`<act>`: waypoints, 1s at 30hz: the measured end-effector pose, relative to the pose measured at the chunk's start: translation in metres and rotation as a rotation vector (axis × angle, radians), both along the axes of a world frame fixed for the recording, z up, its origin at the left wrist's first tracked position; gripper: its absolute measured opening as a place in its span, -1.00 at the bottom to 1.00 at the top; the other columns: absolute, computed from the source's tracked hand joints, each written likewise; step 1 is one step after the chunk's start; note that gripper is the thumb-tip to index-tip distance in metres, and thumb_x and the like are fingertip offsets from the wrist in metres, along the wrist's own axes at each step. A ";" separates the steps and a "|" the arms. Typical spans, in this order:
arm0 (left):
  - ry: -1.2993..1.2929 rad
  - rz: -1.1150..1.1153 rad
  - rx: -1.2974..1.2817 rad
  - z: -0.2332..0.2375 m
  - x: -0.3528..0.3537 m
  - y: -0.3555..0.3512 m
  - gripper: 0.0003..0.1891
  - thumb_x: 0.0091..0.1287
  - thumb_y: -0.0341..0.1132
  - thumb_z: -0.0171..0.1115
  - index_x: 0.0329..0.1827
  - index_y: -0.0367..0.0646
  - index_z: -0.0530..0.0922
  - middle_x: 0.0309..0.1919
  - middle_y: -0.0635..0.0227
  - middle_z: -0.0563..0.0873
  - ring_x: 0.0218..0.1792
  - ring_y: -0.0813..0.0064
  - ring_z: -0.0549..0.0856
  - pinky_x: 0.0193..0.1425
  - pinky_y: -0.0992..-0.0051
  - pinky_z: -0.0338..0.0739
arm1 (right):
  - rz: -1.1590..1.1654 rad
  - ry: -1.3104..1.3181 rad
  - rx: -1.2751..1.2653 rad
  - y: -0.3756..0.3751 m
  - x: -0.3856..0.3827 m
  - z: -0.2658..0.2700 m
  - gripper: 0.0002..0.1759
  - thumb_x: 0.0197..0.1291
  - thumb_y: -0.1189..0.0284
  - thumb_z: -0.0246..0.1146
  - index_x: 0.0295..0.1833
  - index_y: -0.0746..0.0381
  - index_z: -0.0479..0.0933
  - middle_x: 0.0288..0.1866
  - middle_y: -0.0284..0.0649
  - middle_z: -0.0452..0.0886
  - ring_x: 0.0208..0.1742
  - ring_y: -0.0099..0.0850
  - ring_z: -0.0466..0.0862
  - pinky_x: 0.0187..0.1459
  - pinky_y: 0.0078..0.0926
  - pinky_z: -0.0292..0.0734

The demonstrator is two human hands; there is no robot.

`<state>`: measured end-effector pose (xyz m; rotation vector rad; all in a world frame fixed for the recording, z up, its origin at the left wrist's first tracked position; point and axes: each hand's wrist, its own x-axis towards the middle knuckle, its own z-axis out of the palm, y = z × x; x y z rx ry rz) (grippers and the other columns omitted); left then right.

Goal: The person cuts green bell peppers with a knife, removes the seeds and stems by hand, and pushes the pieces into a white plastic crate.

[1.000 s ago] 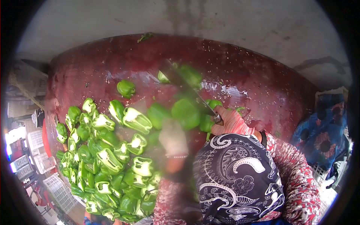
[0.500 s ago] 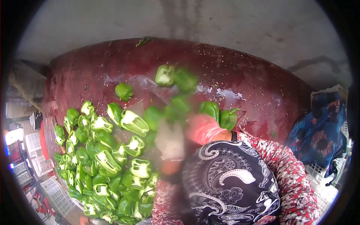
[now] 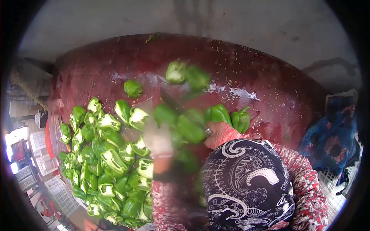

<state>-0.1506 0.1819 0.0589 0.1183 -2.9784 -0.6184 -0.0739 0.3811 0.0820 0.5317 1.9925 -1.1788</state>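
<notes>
My left hand [image 3: 160,140], in a pale glove, is smeared by motion beside the heap of cut green bell peppers [image 3: 115,159]. Its fingers are too blurred to read. A pale-cored pepper half [image 3: 138,118] lies at its far left side. My right hand [image 3: 217,134], in a reddish glove, is closed round a knife [image 3: 173,101] whose blade points up and left. Close to the blade is a blurred green pepper [image 3: 191,126]. Two whole-looking peppers, one [image 3: 218,114] and another [image 3: 241,119], sit just beyond my right hand.
The peppers lie on a dark red table [image 3: 269,92] dotted with seeds. Farther back are a cut pepper [image 3: 176,72], a blurred one [image 3: 197,78] and a small one [image 3: 133,88]. A patterned head covering [image 3: 248,184] blocks the lower middle. Blue cloth [image 3: 331,134] hangs at right; crates [image 3: 61,194] stand left.
My left hand has moved left, toward the cut heap. The knife blade in my right hand now shows more plainly. The whole view has shifted slightly.
</notes>
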 end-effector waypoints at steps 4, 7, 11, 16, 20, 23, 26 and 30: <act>-0.331 0.022 0.113 -0.013 -0.025 -0.017 -0.55 0.24 -0.19 0.33 0.11 -0.28 0.58 -0.34 0.11 0.74 -0.27 0.24 0.73 -0.12 0.29 0.57 | 0.044 0.039 0.117 -0.013 -0.011 0.043 -0.47 0.04 0.49 0.27 0.21 0.26 0.50 -0.23 0.00 0.70 -0.17 -0.20 0.72 -0.11 -0.35 0.56; -0.410 0.135 0.165 -0.008 -0.024 -0.009 -0.60 0.24 -0.20 0.33 0.05 -0.29 0.59 -0.37 0.08 0.74 -0.26 0.16 0.72 -0.06 0.27 0.57 | 0.060 0.073 0.213 -0.017 -0.015 0.054 -0.46 0.05 0.48 0.28 0.22 0.24 0.49 -0.24 0.02 0.70 -0.18 -0.17 0.72 -0.11 -0.33 0.57; -0.275 0.089 0.173 0.010 -0.006 -0.003 -0.58 0.21 -0.22 0.36 0.06 -0.29 0.59 -0.25 0.06 0.72 -0.18 0.18 0.71 0.01 0.26 0.55 | 0.009 0.119 0.269 -0.019 -0.029 0.085 -0.49 0.06 0.50 0.26 0.20 0.27 0.49 -0.32 -0.06 0.69 -0.26 -0.29 0.72 -0.19 -0.38 0.56; 0.141 -0.430 0.122 0.021 -0.002 0.005 -0.46 0.16 -0.16 0.39 0.15 -0.27 0.55 0.08 -0.01 0.62 0.16 0.03 0.55 0.24 0.17 0.44 | -0.484 0.581 0.253 0.036 0.036 0.059 -0.65 0.07 0.53 0.27 0.02 0.32 0.50 -0.46 -0.28 0.56 -0.41 -0.59 0.54 -0.35 -0.50 0.49; 0.133 -0.563 0.010 0.011 -0.043 0.028 -0.35 0.13 -0.10 0.40 0.26 -0.24 0.48 0.28 -0.04 0.49 0.32 -0.04 0.41 0.38 0.13 0.32 | -0.456 0.433 0.543 0.108 0.074 0.035 -0.65 0.09 0.40 0.28 -0.01 0.31 0.51 -0.42 -0.15 0.59 -0.36 -0.34 0.62 -0.28 -0.36 0.54; 0.158 -0.527 -0.016 0.002 -0.094 0.049 -0.31 0.15 -0.05 0.38 0.32 -0.19 0.45 0.33 -0.02 0.45 0.36 -0.04 0.38 0.41 0.13 0.30 | -0.308 0.346 0.657 0.128 0.075 0.010 -0.62 0.11 0.27 0.27 -0.01 0.29 0.54 -0.36 0.04 0.66 -0.28 -0.05 0.71 -0.21 -0.16 0.58; 0.108 -0.514 0.052 -0.025 -0.138 0.075 -0.33 0.18 -0.04 0.33 0.35 -0.13 0.45 0.33 -0.03 0.45 0.35 0.00 0.42 0.39 0.14 0.33 | -0.215 0.303 0.675 0.121 0.049 0.004 -0.64 0.09 0.35 0.26 -0.02 0.30 0.53 -0.36 0.03 0.65 -0.29 -0.14 0.69 -0.24 -0.22 0.54; -0.197 -0.639 0.227 -0.045 -0.150 0.090 -0.33 0.18 -0.13 0.28 0.40 -0.09 0.41 0.27 -0.03 0.53 0.27 0.13 0.55 0.31 0.28 0.44 | 0.120 0.305 0.703 0.112 0.004 0.007 -0.61 0.04 0.44 0.26 0.03 0.30 0.53 -0.38 0.06 0.61 -0.36 -0.14 0.67 -0.28 -0.26 0.51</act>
